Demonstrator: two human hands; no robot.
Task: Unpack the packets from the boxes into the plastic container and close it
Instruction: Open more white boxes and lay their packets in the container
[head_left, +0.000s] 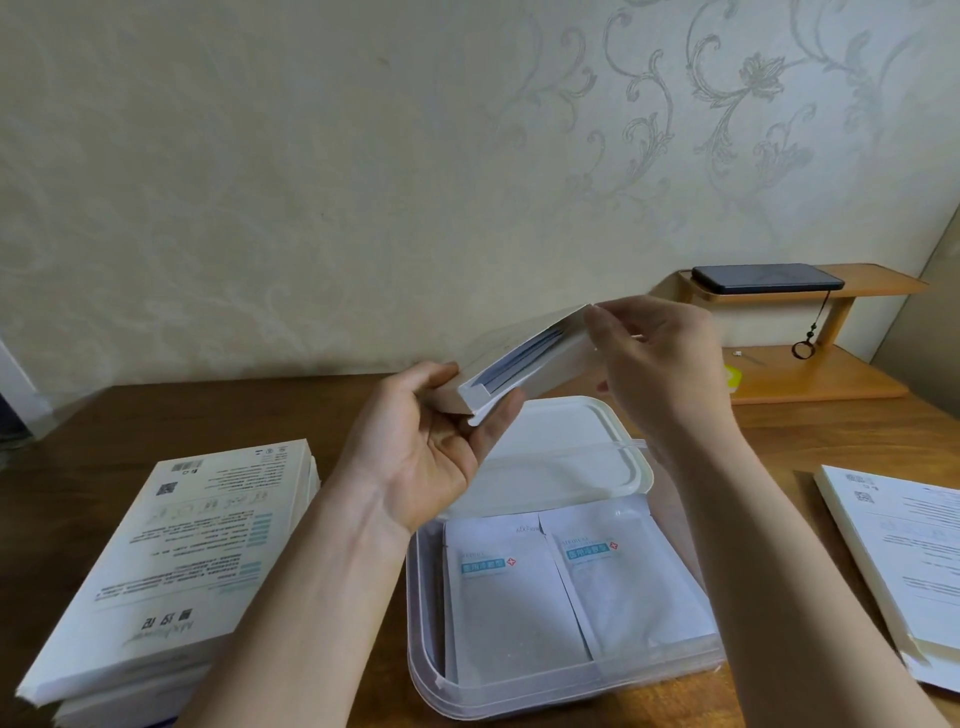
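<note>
Two bare forearms enter from the near edge. Between them sits one clear plastic container (426, 649), open, on the brown table (104, 426). Its one white lid (571, 441) lies flat just beyond it.

Packets counted in the container: two on top, side by side, a left packet (504, 608) and a right packet (628, 587). Both are white with a blue label strip and a small red mark. Whether more lie beneath them cannot be told.

One white box (524, 358) is held in the air above the lid, tilted, with its long side open toward the camera. Bluish packet edges show inside; their number cannot be told.

- The left hand (426, 447) grips the box's near end, thumb on top and fingers curled beneath.
- The right hand (660, 364) holds the far end, fingertips pinching the upper corner and thumb lower down.

Other boxes:
- A stack of boxes (176, 566) stands on the table to the left, at least two high, printed side up.
- A single box (904, 556) lies to the right, partly out of view.

One dark phone (769, 278) lies on a wooden shelf (831, 374) at the far right.
</note>
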